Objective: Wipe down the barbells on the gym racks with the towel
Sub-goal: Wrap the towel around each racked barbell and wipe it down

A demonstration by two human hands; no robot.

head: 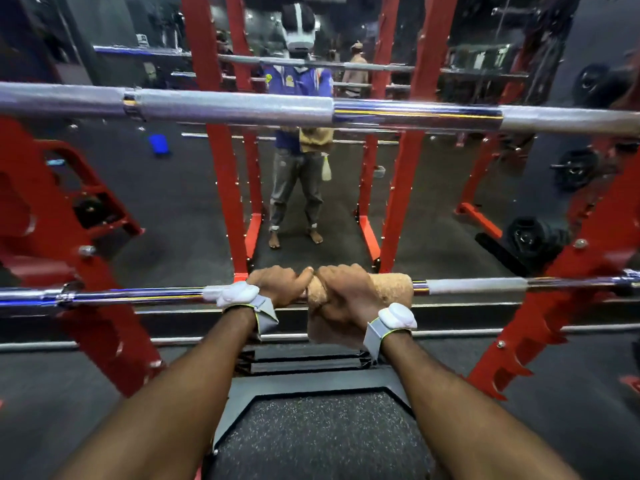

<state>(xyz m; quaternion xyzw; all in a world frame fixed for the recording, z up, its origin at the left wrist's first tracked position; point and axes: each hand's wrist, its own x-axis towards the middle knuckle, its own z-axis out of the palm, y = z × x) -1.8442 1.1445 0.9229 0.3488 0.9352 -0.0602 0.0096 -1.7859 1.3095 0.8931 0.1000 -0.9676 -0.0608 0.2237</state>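
Head view, left grip [277, 285] curled round lower barbell [138, 294], right grip [343, 296] clenching towel [391, 287] wrapped over it

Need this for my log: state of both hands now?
Left hand: grips the lower chrome steel barbell.
Right hand: grips the tan fluffy towel around that barbell.

Red rack [31, 209], a lower barbell [138, 294] and an upper barbell [235, 105] across it.
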